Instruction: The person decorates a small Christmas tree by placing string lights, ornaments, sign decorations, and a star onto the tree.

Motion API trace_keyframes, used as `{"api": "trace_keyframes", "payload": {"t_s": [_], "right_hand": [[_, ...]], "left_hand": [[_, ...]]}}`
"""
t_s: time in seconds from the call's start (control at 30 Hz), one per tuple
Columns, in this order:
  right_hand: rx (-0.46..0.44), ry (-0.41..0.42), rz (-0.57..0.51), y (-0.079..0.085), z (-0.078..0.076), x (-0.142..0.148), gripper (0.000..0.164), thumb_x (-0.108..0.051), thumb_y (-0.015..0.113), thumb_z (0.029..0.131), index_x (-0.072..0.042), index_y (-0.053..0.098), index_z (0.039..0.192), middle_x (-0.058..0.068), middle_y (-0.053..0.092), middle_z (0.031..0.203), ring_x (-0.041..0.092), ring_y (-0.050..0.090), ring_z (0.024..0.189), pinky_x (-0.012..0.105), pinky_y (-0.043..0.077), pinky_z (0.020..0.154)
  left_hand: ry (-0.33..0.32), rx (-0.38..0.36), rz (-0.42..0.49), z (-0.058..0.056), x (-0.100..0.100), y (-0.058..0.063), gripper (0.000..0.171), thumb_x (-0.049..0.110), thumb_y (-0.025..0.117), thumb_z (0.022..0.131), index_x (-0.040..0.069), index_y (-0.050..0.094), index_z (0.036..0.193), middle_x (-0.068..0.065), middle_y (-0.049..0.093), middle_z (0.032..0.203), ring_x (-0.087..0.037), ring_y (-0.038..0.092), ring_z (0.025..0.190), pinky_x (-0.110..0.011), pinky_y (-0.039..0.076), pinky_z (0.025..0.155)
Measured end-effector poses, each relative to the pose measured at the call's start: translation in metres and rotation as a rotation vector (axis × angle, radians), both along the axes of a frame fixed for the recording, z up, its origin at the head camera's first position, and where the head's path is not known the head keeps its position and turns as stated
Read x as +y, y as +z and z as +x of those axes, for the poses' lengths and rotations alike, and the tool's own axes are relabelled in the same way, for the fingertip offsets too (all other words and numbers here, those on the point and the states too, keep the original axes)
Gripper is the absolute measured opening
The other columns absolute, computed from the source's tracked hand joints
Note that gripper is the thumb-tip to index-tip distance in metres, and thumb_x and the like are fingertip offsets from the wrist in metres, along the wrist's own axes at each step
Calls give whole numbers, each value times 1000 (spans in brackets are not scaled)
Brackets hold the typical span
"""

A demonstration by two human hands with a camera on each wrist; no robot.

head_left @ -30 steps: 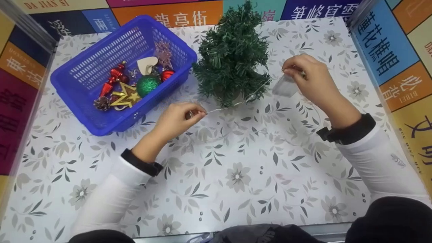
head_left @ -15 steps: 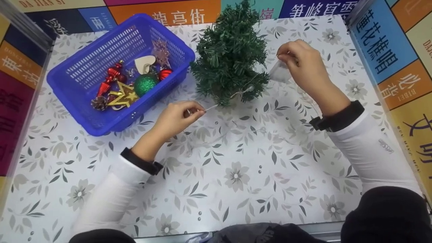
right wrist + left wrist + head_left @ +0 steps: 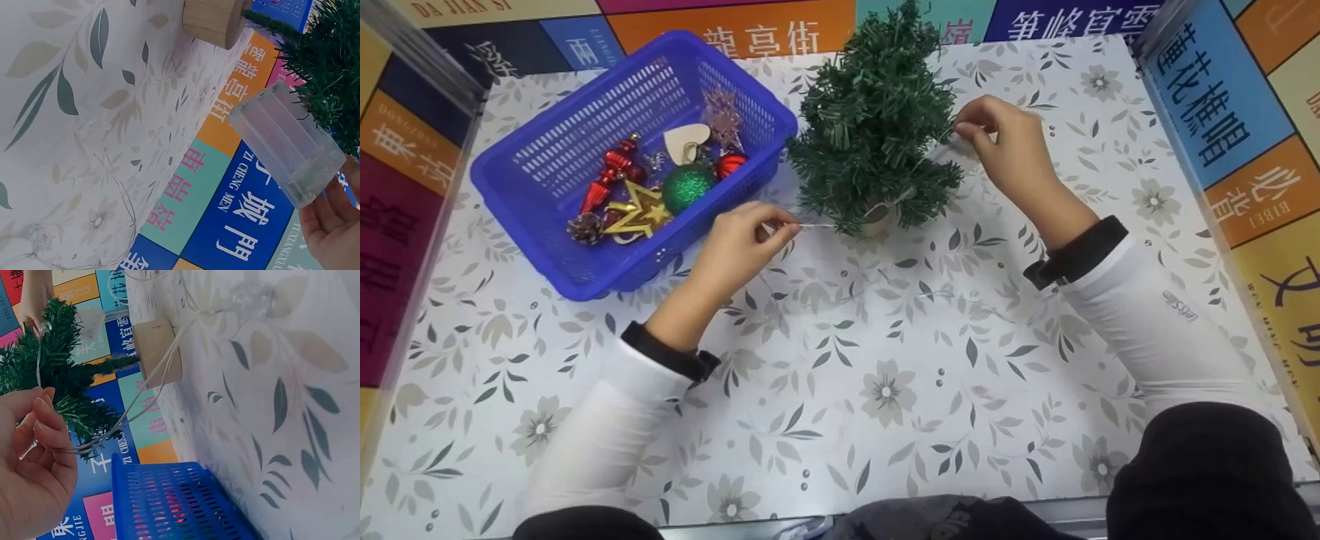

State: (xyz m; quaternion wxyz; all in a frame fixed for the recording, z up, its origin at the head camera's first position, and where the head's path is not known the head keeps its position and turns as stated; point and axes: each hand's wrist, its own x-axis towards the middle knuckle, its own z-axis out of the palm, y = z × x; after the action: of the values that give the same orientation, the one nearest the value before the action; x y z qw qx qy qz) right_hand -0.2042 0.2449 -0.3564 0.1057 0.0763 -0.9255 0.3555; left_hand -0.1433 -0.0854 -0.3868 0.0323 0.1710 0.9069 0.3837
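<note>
The left hand [image 3: 739, 244] pinches the thin wire [image 3: 816, 225]; the right hand [image 3: 1012, 146] holds a clear box [image 3: 284, 143], maybe by one end. Between them stands the tree [image 3: 877, 112]. Wrapping seems underway; next needs gentle pulling.

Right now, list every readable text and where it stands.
"DA JIAN SI": cream back panel.
"龍亭街": orange back panel.
"蓮花樵唱": blue right panel.
"必背", "BIBEI": orange right panel.
"ZI CHENG MEN", "城門": navy back panel.
Sleeve lettering, other panels: blurred, small or cut off.

2 forearms [image 3: 1159, 319] extend forward, left hand [image 3: 741, 244] and right hand [image 3: 1011, 146] both pinching
</note>
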Motion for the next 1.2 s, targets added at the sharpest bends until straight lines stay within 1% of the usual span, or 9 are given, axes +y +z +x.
{"api": "trace_keyframes", "payload": {"t_s": [0.2, 0.3, 0.43, 0.57, 0.67, 0.77, 0.9, 1.17, 1.2], "right_hand": [[-74, -18, -179, -6, 2, 5, 18, -17, 64, 93, -2, 68, 102, -5, 71, 93, -4, 59, 83, 16, 47, 81], [-97, -22, -245, -8, 4, 10, 13, -17, 66, 92, -7, 70, 99, -13, 68, 89, -5, 60, 84, 15, 47, 80], [-140, -34, -219, -12, 6, 14, 10, -18, 67, 92, -11, 71, 97, -9, 70, 92, -6, 59, 85, 16, 48, 83], [-192, -23, -172, -17, 1, 14, 15, -19, 66, 93, -7, 70, 101, -8, 70, 94, -9, 58, 83, 18, 48, 85], [-239, -19, -143, -19, -5, 11, 17, -19, 64, 94, -6, 67, 104, -3, 70, 97, -2, 60, 86, 22, 48, 85], [-288, 4, -103, -18, -11, 7, 20, -15, 60, 96, -1, 62, 110, 11, 68, 112, 16, 64, 104, 30, 49, 93], [-314, 58, -87, -18, -20, 0, 22, -7, 53, 96, 2, 59, 114, 25, 61, 126, 37, 57, 120, 44, 45, 104], [-238, 82, -22, -25, -30, -16, 22, -8, 60, 91, 5, 65, 108, 26, 66, 100, 35, 62, 97, 44, 48, 90], [-231, 81, -19, -26, -31, -18, 23, -9, 61, 90, 6, 65, 107, 28, 65, 109, 39, 60, 104, 48, 46, 94]], "left_hand": [[22, -2, -23, -3, -5, 11, 19, 23, 68, 91, 7, 72, 101, -9, 66, 97, -19, 59, 78, -29, 49, 69], [-1, -19, -30, -6, -8, 15, 20, 21, 68, 91, 6, 71, 103, -11, 65, 101, -20, 60, 79, -30, 49, 69], [-32, -57, -52, -9, -12, 20, 25, 18, 70, 89, 5, 68, 110, -13, 65, 107, -23, 61, 83, -33, 52, 73], [-47, -89, -78, -13, -14, 25, 33, 14, 71, 87, 4, 63, 118, -13, 66, 110, -25, 62, 86, -36, 52, 77], [-21, -100, -75, -15, -13, 26, 38, 12, 71, 87, 4, 60, 123, -13, 66, 111, -26, 63, 89, -38, 53, 80], [30, -99, -68, -17, -9, 27, 41, 13, 71, 88, 5, 58, 126, -15, 67, 112, -27, 65, 92, -39, 54, 82], [73, -97, -54, -21, -5, 28, 42, 15, 70, 89, 5, 56, 127, -16, 66, 114, -27, 65, 94, -39, 54, 84], [148, -139, 8, -24, -2, 28, 48, 19, 70, 90, 7, 49, 131, -13, 65, 109, -24, 64, 91, -36, 53, 81], [157, -144, 14, -25, -2, 28, 49, 19, 69, 90, 7, 48, 132, -13, 65, 108, -24, 64, 91, -36, 53, 81]]}}
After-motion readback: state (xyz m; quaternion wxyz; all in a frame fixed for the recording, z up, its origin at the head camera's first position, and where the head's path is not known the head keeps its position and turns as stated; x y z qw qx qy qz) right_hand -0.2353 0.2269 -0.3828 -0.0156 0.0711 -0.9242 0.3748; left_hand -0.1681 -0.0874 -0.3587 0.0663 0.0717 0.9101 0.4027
